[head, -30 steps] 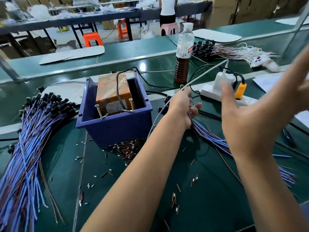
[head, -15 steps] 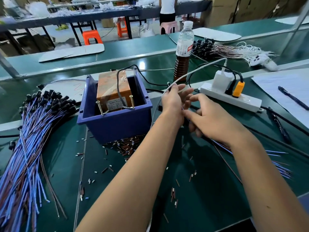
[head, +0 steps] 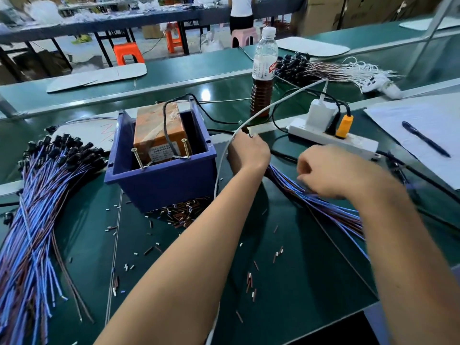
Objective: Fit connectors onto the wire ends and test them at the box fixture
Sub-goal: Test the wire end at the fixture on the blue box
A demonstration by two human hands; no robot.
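A blue plastic box fixture (head: pixel 161 180) holds an orange block with two upright screws. Right of it my left hand (head: pixel 250 151) curls around the connector end of a bundle of blue and brown wires (head: pixel 321 202) that fans toward the lower right. My right hand (head: pixel 331 170) lies on the same bundle with fingers curled, pinching wires. A large pile of blue and brown wires with black connectors (head: pixel 42 195) lies at the left. Small brown and white sleeves (head: pixel 184 212) are scattered in front of the box.
A white power strip (head: pixel 331 140) with plugs lies behind my hands, and a white cable (head: pixel 273 103) arcs over my left hand. A bottle (head: pixel 263 73) stands behind. Paper with a pen (head: pixel 423 138) lies at right. More wired connectors (head: pixel 311 68) lie farther back.
My right hand came down from in front of the camera to the wire bundle beside my left hand, then slid right along it. My left hand stayed at the bundle's end.
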